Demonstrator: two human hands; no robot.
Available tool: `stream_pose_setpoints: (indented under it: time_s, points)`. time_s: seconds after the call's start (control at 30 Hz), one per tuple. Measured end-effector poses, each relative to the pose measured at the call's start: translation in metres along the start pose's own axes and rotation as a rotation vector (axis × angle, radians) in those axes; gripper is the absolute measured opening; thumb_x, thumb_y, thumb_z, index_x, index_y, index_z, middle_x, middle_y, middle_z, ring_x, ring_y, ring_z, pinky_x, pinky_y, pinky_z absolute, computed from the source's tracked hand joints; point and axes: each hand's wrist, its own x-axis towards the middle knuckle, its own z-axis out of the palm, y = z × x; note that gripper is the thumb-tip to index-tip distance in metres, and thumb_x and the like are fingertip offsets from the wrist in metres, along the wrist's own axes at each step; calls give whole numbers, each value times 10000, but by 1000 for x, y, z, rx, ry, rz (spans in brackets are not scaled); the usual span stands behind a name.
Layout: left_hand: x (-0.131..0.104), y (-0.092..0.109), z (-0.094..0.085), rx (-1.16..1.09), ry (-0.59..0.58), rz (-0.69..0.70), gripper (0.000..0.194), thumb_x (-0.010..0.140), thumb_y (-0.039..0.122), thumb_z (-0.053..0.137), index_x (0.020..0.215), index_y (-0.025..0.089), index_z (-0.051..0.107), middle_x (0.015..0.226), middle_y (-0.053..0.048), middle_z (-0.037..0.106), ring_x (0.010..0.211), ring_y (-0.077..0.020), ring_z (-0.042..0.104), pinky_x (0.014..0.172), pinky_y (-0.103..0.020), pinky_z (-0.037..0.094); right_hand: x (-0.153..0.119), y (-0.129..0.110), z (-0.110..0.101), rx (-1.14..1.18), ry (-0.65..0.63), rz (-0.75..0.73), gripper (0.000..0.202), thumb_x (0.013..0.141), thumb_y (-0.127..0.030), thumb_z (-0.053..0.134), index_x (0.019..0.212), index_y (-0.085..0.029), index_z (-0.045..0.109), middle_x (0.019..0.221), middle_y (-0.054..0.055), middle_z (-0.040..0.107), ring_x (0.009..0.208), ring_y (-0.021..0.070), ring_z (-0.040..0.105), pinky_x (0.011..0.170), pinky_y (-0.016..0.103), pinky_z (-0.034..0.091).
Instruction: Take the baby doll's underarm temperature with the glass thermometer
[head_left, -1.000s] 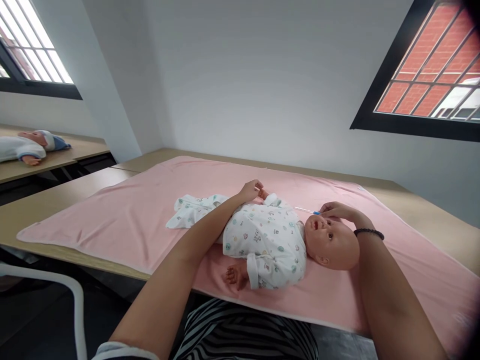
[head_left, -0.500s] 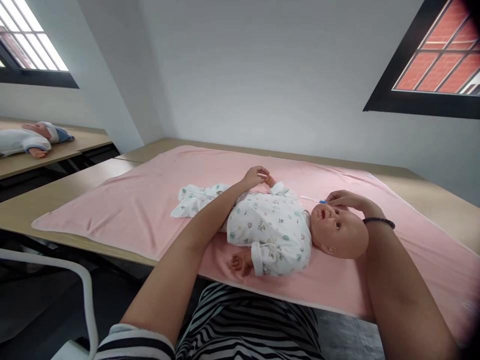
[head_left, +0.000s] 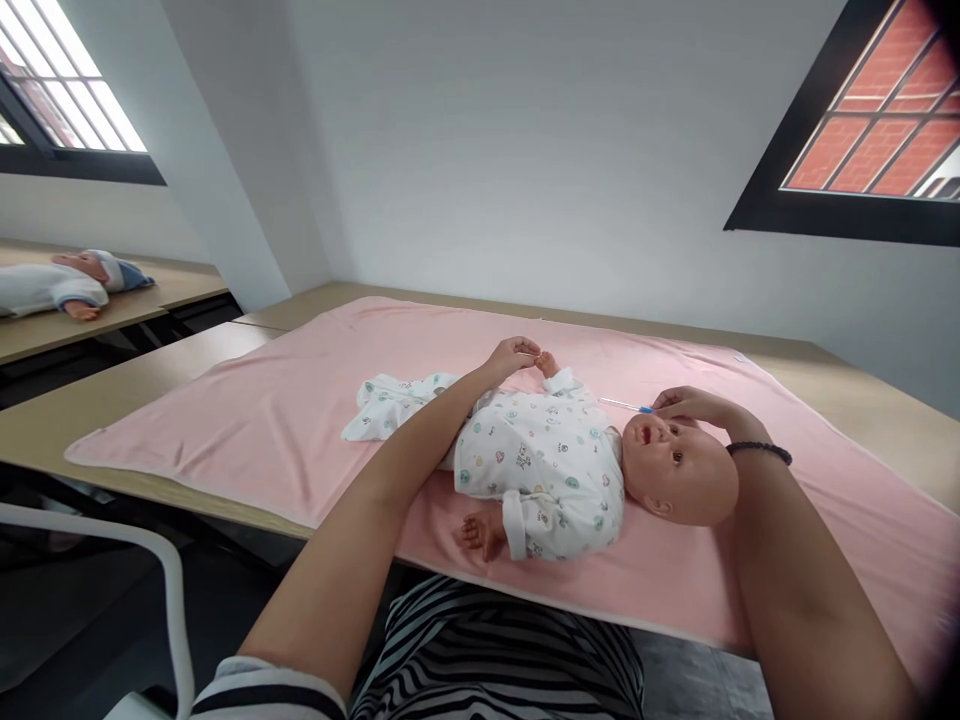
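Observation:
A baby doll [head_left: 536,450] in a white patterned outfit lies on its back on a pink cloth [head_left: 247,400], its bald head [head_left: 682,470] to the right. My left arm crosses over the doll's lower body. My left hand [head_left: 515,357] has its fingertips at the doll's small far hand [head_left: 547,364], fingers bent together. Beyond the doll's head my right hand [head_left: 686,402] is closed at the blue end of a thin clear stick [head_left: 626,405], which points left past the doll's shoulder. The right fingertips are partly hidden.
Wooden tabletop [head_left: 817,370] borders the cloth along the wall. At the far left, another doll [head_left: 56,285] in a white and blue outfit lies on a separate table. A white curved chair frame [head_left: 169,570] stands at lower left.
The view has tilted up slightly, so things sit a little lower. My left hand has shifted slightly at the doll's hand; my right hand stays at the blue end of the stick.

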Motion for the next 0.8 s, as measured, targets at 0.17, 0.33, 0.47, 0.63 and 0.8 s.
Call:
stream_pose_setpoints:
  time_s: [0.17, 0.33, 0.47, 0.63, 0.8]
  points:
    - [2, -3, -1, 58, 20, -2, 152, 750, 146, 774, 865, 160, 675, 932, -64, 717, 924, -183, 688, 896, -351, 558, -6, -8, -2, 13, -55, -18, 309, 582, -486, 806, 703, -230, 684, 798, 45, 729, 797, 254, 667, 719, 353, 537]
    - [3, -4, 0, 143, 23, 19, 161, 737, 158, 794, 851, 171, 681, 918, -59, 722, 914, -191, 686, 894, -362, 561, -7, -10, -3, 18, -59, -30, 323, 557, -480, 822, 706, -228, 684, 767, 39, 709, 765, 240, 647, 700, 351, 526]
    - [0, -2, 0, 210, 23, 10, 190, 725, 180, 814, 857, 173, 677, 944, -65, 718, 915, -196, 678, 873, -368, 563, -2, -3, -5, 48, -83, -10, 370, 544, -503, 834, 735, -221, 689, 797, 53, 721, 803, 250, 658, 724, 350, 530]
    - [-2, 0, 1, 242, 6, -1, 188, 732, 189, 803, 864, 179, 670, 944, -69, 729, 879, -194, 694, 846, -354, 567, 8, 10, -7, 76, -98, 15, 383, 533, -484, 856, 740, -215, 678, 846, 58, 735, 851, 252, 669, 777, 354, 534]
    - [-2, 0, 2, 286, 17, 24, 191, 738, 174, 799, 857, 166, 650, 911, -79, 730, 873, -192, 695, 827, -332, 567, 12, 18, -6, 75, -95, 15, 362, 554, -463, 848, 759, -217, 680, 864, 45, 733, 869, 241, 673, 779, 342, 538]
